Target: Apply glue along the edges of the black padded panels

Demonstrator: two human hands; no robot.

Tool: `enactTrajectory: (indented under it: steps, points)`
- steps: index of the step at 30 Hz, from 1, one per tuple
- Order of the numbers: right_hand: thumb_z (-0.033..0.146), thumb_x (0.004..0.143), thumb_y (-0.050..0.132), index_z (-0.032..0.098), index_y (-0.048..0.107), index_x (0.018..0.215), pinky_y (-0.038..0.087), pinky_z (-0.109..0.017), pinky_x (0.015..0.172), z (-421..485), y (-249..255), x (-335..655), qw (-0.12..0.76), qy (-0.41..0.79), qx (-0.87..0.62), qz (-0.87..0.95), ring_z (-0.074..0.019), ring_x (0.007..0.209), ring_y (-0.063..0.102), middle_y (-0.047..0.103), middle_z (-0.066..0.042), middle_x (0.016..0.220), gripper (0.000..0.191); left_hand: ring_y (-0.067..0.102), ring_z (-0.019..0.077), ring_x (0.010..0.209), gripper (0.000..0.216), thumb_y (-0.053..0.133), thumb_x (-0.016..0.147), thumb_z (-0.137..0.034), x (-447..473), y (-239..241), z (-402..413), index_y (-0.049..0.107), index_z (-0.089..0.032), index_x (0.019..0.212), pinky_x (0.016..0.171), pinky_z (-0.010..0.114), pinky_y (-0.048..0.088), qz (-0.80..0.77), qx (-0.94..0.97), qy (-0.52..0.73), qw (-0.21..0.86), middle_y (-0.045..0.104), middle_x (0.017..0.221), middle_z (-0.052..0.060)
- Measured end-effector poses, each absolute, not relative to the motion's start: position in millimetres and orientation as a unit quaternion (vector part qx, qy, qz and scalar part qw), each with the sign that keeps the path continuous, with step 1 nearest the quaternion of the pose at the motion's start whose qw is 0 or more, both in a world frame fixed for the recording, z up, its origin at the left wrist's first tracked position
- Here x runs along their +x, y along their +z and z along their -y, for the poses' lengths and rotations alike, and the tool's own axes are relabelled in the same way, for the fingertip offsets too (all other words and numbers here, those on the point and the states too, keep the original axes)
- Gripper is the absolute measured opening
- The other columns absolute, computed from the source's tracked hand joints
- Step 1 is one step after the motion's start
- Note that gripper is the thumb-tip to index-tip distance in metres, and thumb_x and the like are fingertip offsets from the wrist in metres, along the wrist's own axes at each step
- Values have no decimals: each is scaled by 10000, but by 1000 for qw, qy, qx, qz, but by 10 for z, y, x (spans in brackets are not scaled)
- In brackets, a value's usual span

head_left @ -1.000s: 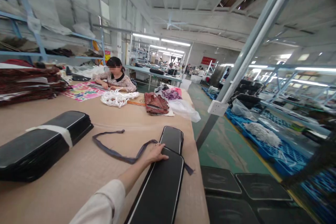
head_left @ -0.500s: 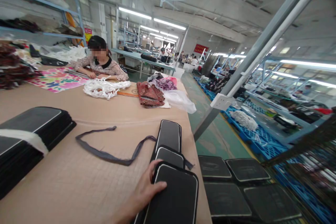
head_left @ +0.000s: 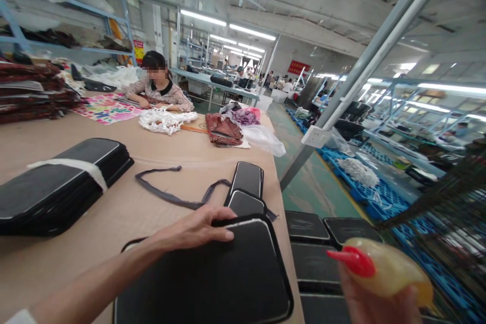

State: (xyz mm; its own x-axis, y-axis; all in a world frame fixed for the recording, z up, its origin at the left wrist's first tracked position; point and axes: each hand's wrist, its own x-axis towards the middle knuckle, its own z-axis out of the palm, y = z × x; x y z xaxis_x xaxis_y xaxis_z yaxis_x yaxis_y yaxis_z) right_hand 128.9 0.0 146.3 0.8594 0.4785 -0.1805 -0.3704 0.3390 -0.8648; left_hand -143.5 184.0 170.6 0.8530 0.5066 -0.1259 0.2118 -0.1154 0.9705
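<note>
Left hand [head_left: 197,228] fingers flat, together, pressing the black panel's [head_left: 212,273] far edge at table [head_left: 114,212] edge, 6 o'clock. Right hand [head_left: 375,304] wraps a glue bottle [head_left: 383,268], red nozzle at 9 o'clock. Risk: drip on panel; panel may slip off the edge.

strap [head_left: 167,195] between bundled stack [head_left: 56,185] left and panels [head_left: 246,187] right

Left hand [head_left: 195,229] flat on black panel [head_left: 212,273], right hand [head_left: 375,304] holding squeeze bottle [head_left: 383,272]
</note>
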Motion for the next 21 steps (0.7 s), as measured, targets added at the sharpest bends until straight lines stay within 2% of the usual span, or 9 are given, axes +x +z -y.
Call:
enactTrajectory:
  steps: [3,6,10,13,15,19,21]
  points:
    - [455,651,662,286,532,1137,527,-288,721,-46,1584,1260,820,270,-497,83,-187,1132,466,463,5,1276,531,557,137,742,219,554,766,-360,-1461,1855,-1724,669,-235,904,656,179,399,-210,799,48,562,635,773,-47]
    - [424,630,673,250,550,1117,519,-259,699,-111,1628,1194,789,294,-524,129,-184,1067,515,524,-26,1200,531,547,136,708,215,551,775,-349,-1534,1943,-1731,685,-233,897,650,181,398,-179,818,6,546,626,730,-44]
    - [346,680,642,299,501,1171,485,-397,827,-246,1714,1021,741,337,-540,213,-220,1083,508,539,-12,1183,512,569,154,774,278,585,760,-314,-1624,1894,-1883,672,-161,976,722,215,424,-92,779,-101,612,646,817,-12]
    - [373,606,689,310,513,1163,461,-301,855,-371,1772,901,744,351,-523,223,-209,1171,427,515,8,1225,587,587,178,842,357,635,716,-292,-1618,1672,-1938,654,-109,1022,776,238,436,-29,728,-175,662,662,874,18]
    - [392,544,717,304,529,1148,474,-233,794,-436,1767,859,753,355,-514,208,-206,1193,398,493,8,1254,639,593,189,866,395,627,724,-296,-1589,1507,-1925,638,-97,1065,786,244,437,-28,750,-176,636,666,917,39]
    - [356,520,725,304,532,1143,484,-253,766,-492,1676,849,757,367,-511,176,-228,1142,450,503,-12,1244,654,598,208,871,437,574,776,-332,-1551,1297,-1865,600,-94,1141,772,256,435,-42,853,-137,502,665,975,91]
    - [366,535,713,298,529,1147,480,-263,778,-502,1627,864,756,364,-517,171,-222,1103,483,526,-18,1216,642,585,212,932,431,508,822,-313,-1556,1234,-1841,568,-82,1181,804,256,425,-25,849,-122,514,638,1060,120]
